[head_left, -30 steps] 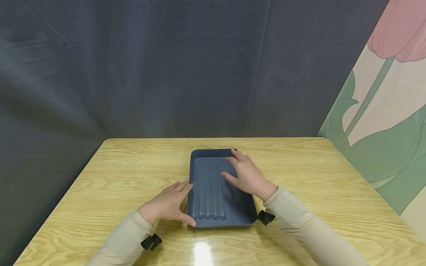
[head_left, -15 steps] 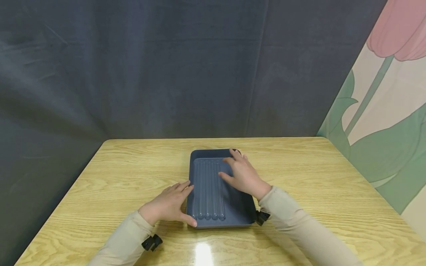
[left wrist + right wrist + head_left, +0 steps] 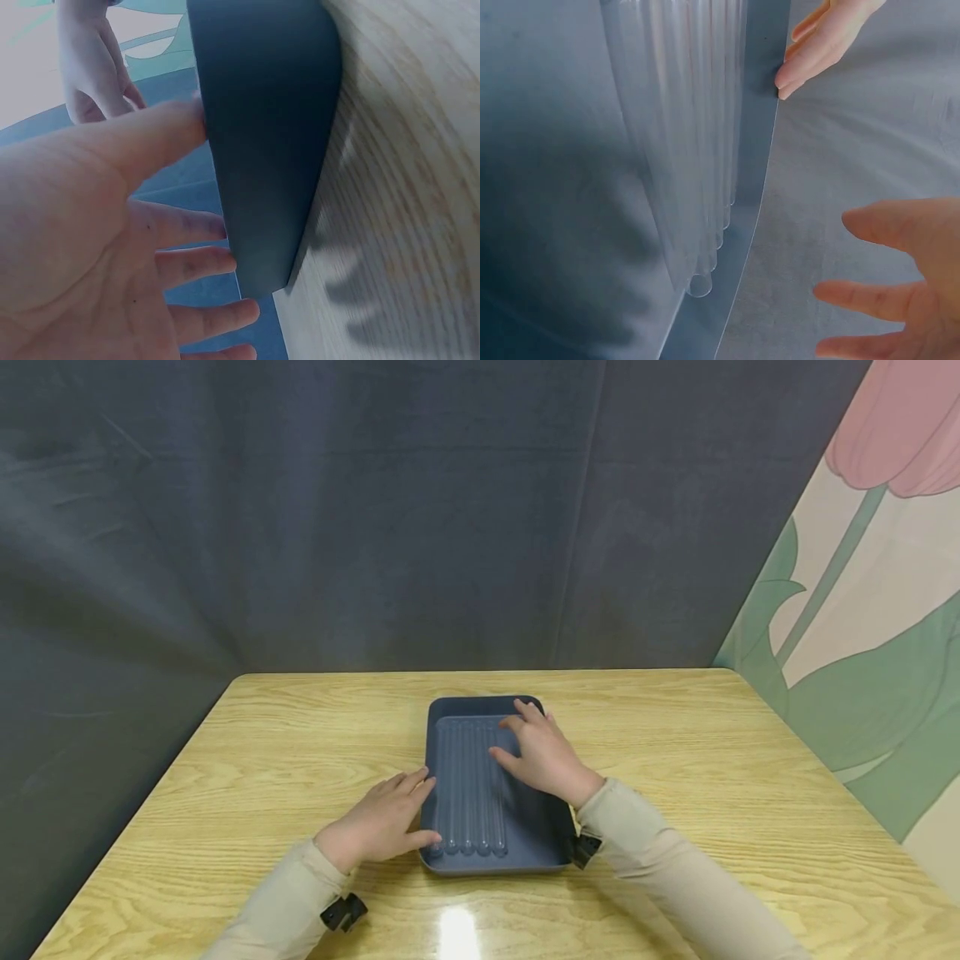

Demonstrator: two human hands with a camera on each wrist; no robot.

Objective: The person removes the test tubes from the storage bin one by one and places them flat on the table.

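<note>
Head view: left hand [image 3: 386, 818] has its thumb farther up the near-left corner than half a second ago; right hand [image 3: 547, 760] has slid slightly left, its thumb now nearer the five clear, round-ended tubes [image 3: 468, 802]. Tubes unmoved — side by side lengthwise along the left part of the dark blue-grey rectangular tray [image 3: 536, 835], which sits on the pale wood-grain table [image 3: 262, 777]. My reading: adjustment of the hands only, nothing lifted, work at an early or idle point. Left forearm comes in low from the near left, hand at the tray's left wall, thumb apart from the fingers; right forearm crosses from the near right, hand above the tray's far right part, thumb pointing toward the tubes. Left wrist view: left fingers straight and spread, tips along the rim, thumb tip at the edge; whether it bears any weight, cannot tell. Right hand hangs beyond. Right wrist view: right thumb and two visible fingers stand apart, nothing between them — tubes clear of them; left hand's fingertips lie at the rim.
</note>
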